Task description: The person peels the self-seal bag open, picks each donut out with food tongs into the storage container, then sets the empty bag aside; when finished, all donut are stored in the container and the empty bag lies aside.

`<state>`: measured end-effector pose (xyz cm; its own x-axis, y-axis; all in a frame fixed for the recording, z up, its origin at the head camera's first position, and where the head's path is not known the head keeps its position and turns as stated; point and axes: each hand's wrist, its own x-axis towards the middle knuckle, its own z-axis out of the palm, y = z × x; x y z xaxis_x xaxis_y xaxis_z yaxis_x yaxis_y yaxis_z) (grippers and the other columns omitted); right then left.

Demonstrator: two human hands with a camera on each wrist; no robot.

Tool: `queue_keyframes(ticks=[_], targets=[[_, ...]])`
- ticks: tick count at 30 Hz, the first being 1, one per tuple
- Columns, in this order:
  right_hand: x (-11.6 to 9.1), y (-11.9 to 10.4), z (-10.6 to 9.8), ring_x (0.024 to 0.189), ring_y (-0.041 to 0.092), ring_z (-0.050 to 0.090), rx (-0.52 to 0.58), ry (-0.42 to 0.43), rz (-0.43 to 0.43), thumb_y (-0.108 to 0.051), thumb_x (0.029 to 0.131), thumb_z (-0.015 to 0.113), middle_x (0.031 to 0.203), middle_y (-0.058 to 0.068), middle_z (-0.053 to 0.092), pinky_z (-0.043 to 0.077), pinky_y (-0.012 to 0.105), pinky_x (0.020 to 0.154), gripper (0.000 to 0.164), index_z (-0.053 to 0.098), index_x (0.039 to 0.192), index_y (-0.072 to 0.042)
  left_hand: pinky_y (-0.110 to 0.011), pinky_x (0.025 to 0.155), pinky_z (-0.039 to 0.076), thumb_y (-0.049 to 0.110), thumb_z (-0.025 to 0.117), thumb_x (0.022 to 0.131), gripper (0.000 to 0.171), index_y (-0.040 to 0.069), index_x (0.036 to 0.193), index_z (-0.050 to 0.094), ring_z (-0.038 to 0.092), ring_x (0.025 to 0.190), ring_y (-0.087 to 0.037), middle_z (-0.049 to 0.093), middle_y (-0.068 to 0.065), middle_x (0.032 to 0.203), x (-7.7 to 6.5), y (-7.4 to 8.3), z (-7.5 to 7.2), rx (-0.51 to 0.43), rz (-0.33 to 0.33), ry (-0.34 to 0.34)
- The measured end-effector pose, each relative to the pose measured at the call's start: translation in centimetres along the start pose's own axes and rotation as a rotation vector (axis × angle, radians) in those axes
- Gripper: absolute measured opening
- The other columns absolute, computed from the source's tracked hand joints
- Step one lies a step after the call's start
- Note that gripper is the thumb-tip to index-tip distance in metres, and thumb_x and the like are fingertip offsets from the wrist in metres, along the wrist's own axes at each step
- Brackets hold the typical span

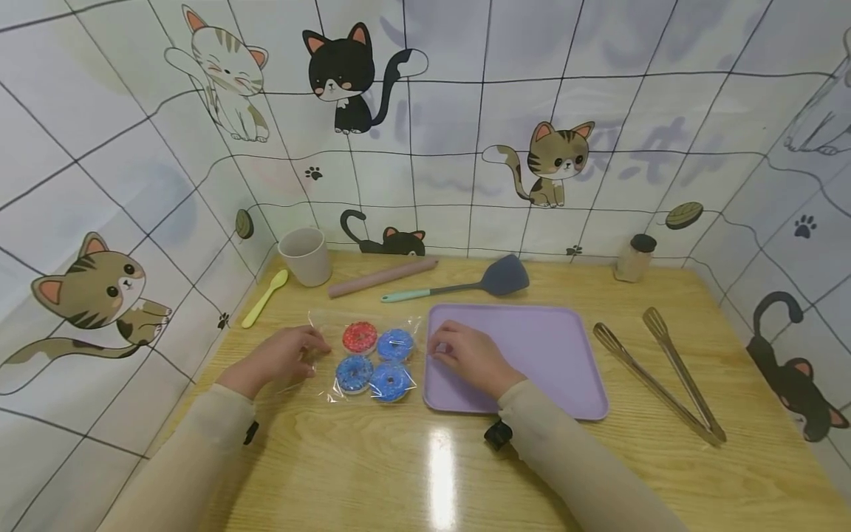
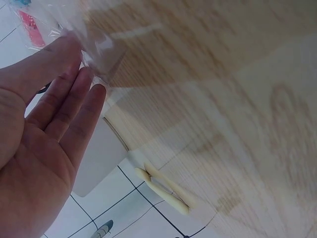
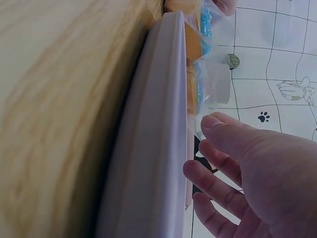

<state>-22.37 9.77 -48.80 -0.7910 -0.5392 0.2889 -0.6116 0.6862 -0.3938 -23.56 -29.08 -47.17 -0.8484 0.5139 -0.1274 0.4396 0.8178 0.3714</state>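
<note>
A clear plastic bag [image 1: 332, 384] lies on the table with a red donut [image 1: 360, 337] and three blue donuts [image 1: 391, 381] inside. At the bag's left end my left hand [image 1: 282, 358] pinches the plastic between thumb and forefinger; in the left wrist view the other fingers of this hand [image 2: 54, 119] stretch loosely. My right hand [image 1: 473, 358] hovers over the left part of a purple tray [image 1: 545, 355]. Seen from the right wrist, the right hand [image 3: 247, 173] has loosely bent fingers with nothing between them, beside the tray's rim [image 3: 168, 99].
Behind the bag are a beige cup [image 1: 306, 258], a yellow spoon [image 1: 266, 298], a rolling pin [image 1: 383, 278] and a spatula [image 1: 465, 284]. Metal tongs [image 1: 665, 384] lie right of the tray. A black-lidded jar [image 1: 636, 258] stands at the back right, near the cat-patterned wall [image 1: 452, 118].
</note>
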Motion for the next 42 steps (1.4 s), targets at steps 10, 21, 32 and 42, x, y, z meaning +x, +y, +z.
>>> queue_keyframes(ticks=[10, 21, 32, 42], targets=[[-0.5, 0.4, -0.1, 0.083, 0.009, 0.064, -0.008, -0.016, 0.013, -0.021, 0.093, 0.078, 0.102, -0.007, 0.067, 0.054, 0.029, 0.074, 0.005, 0.074, 0.095, -0.023, -0.056, 0.106, 0.049, 0.005, 0.086, 0.082, 0.042, 0.011, 0.123, 0.076, 0.060, 0.126, -0.040, 0.066, -0.014, 0.132, -0.2, 0.1, -0.2, -0.012, -0.011, -0.012], [-0.3, 0.4, -0.5, 0.084, 0.008, 0.064, -0.008, 0.010, 0.042, -0.019, 0.090, 0.082, 0.106, -0.008, 0.065, 0.054, 0.029, 0.072, 0.010, 0.074, 0.093, -0.024, -0.055, 0.103, 0.051, 0.005, 0.085, 0.082, 0.043, 0.011, 0.124, 0.075, 0.062, 0.120, -0.037, 0.066, -0.013, 0.131, -0.1, 0.2, -0.6, -0.014, -0.037, -0.027], [1.5, 0.8, -0.4, 0.090, 0.016, 0.069, 0.074, -0.008, 0.043, -0.009, 0.091, 0.079, 0.116, -0.002, 0.066, 0.057, 0.036, 0.076, 0.021, 0.074, 0.110, -0.018, -0.054, 0.101, 0.052, 0.004, 0.087, 0.081, 0.043, 0.009, 0.123, 0.075, 0.063, 0.118, -0.036, 0.066, -0.014, 0.128, 0.1, 0.7, -0.5, -0.007, -0.021, -0.023], [3.5, 1.0, 0.5, 0.096, 0.016, 0.070, 0.075, -0.052, 0.013, -0.008, 0.092, 0.078, 0.122, -0.003, 0.064, 0.057, 0.034, 0.084, 0.028, 0.076, 0.117, -0.021, -0.057, 0.104, 0.050, 0.003, 0.086, 0.081, 0.044, 0.010, 0.123, 0.075, 0.062, 0.122, -0.040, 0.066, -0.016, 0.131, -0.1, 1.3, -0.8, -0.021, -0.063, -0.032]])
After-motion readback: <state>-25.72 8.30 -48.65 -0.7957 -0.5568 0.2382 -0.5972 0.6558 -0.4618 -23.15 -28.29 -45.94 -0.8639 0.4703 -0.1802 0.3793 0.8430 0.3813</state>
